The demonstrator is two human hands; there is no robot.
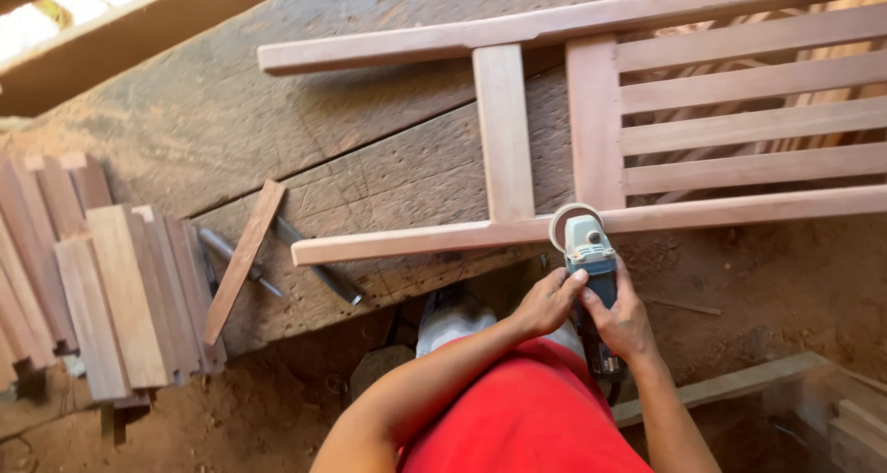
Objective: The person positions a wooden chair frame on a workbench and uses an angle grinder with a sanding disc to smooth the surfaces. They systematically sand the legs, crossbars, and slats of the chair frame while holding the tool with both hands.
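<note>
Stacks of short reddish wood pieces [102, 279] sit on the far left, with a loose slat [243, 260] leaning across the edge of the heavy old workbench [277, 131] and a couple of dark metal tools [277, 260] lying under it, chisels or punches maybe, too dim to call. Further right, a pale slatted frame [573, 122] lies flat across the bench, its near rail hanging past the edge.

Then the action: both hands are wrapped around a blue-grey angle grinder [589, 251]. Left hand [547, 302] is curled onto the body from the left with the fingertips up by the head, right hand [624, 321] is closed around the handle further back. The sanding disc [571, 222] sits right at the near rail, beside the joint where a wider upright meets it, and looks to be touching the wood.

My two cents on sanding a joint like this: keep the disc shallow rather than digging in with the edge, go light on pressure, and keep it moving so it doesn't scoop a hollow. That overhanging rail could chatter too.

Hard to see: whether the disc is spinning, the cord, and the grinder's tail, which is buried behind the red shirt [527, 418]. The frame runs off the right side of the shot, and whatever lies under its slats is a blur.
</note>
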